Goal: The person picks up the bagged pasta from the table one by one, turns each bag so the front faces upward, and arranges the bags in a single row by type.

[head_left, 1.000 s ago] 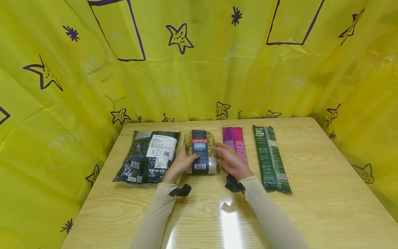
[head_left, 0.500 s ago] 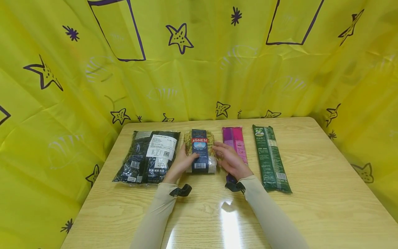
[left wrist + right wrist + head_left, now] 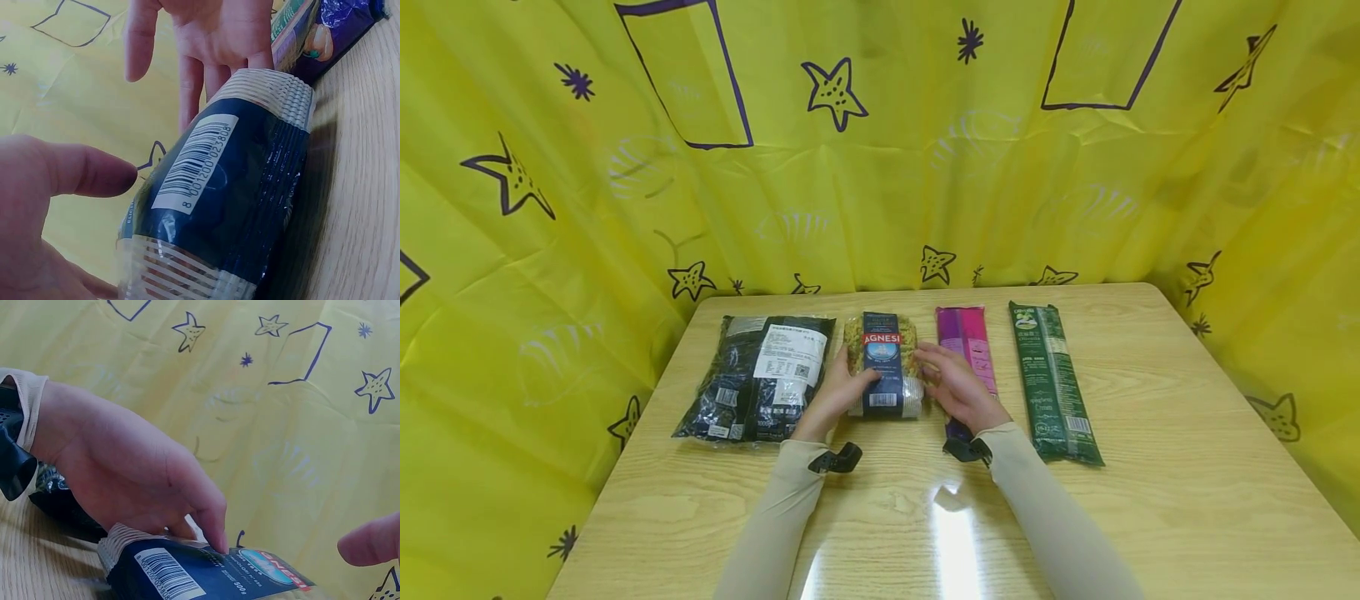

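A clear bag of pasta (image 3: 882, 350) with a dark blue Agnesi label lies in the middle of the table in the head view. My left hand (image 3: 835, 397) grips its left side, thumb on the label and fingers along the edge. At the bag's right edge, my right hand (image 3: 958, 385) touches it with relaxed fingers. Its thumb (image 3: 372, 542) stands apart from the bag in the right wrist view. The barcode end of the bag (image 3: 212, 181) faces the left wrist camera, with the right hand (image 3: 219, 37) behind it, fingers extended.
A large dark package (image 3: 752, 379) with a white label lies to the left. A pink and purple packet (image 3: 966, 337) lies partly under the right hand, and a green spaghetti packet (image 3: 1054, 383) is farther right. A yellow curtain (image 3: 880, 183) hangs behind the table (image 3: 1195, 467).
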`<state>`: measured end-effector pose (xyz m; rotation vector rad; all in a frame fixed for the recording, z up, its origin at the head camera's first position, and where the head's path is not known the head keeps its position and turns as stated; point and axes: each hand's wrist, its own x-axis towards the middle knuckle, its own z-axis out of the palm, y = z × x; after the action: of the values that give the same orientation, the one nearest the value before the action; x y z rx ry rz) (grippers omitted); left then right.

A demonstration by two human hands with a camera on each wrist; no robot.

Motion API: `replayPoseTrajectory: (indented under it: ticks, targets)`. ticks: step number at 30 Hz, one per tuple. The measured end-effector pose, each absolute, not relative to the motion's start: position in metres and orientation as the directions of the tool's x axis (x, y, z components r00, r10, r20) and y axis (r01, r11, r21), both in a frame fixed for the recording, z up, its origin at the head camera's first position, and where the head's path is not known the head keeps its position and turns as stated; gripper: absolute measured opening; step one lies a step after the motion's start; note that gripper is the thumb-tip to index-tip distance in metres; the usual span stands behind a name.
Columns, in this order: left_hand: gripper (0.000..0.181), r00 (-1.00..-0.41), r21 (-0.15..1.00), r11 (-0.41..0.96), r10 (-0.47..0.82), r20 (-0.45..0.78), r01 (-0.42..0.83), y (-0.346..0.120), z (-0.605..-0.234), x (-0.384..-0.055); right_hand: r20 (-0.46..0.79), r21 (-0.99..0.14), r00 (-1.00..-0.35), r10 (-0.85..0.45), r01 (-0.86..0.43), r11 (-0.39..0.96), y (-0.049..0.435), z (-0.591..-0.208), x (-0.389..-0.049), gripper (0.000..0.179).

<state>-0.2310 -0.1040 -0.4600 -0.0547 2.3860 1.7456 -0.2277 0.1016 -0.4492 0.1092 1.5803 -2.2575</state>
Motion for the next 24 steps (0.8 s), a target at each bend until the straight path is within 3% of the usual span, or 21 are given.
replayPoseTrajectory:
  ticks: [10,19,24]
  targets:
    - [0.092,-0.986,0.919,0.378,0.081,-0.148,-0.107,-0.111,-0.437,-0.225,-0.214,-0.927,-0.95,-0.227,0.271,-0.259,0.113,-0.426,-0.224,0.058]
    - [0.065,-0.988,0.969,0.247,0.151,-0.037,0.001,-0.098,-0.403,-0.217,-0.065,-0.969,-0.985,-0.16,0.101,-0.227,0.145,-0.389,-0.215,0.054]
    - [0.057,-0.984,0.978,0.205,0.178,0.008,0.045,-0.078,-0.399,-0.214,-0.046,-0.978,-0.994,-0.1,0.066,-0.197,0.159,-0.383,-0.21,0.05]
